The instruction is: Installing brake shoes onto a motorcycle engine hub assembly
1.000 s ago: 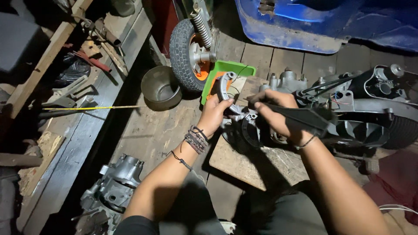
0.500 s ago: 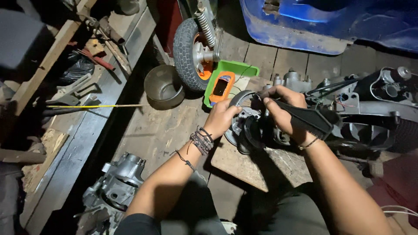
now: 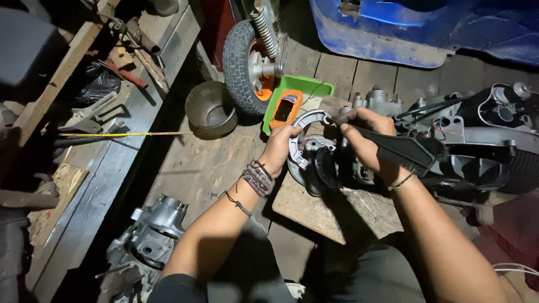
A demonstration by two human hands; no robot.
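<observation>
left hand (image 3: 281, 147) on brake plate (image 3: 310, 147) | right hand (image 3: 365, 140) just beside

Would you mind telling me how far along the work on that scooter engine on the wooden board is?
Done: the engine lies off the scooter on the board, its round hub open. In hand: the left hand grips a curved metal brake shoe at the hub, while the right hand works there with a slim tool. Left: the shoe is not seated; another engine case sits apart on the floor.
</observation>
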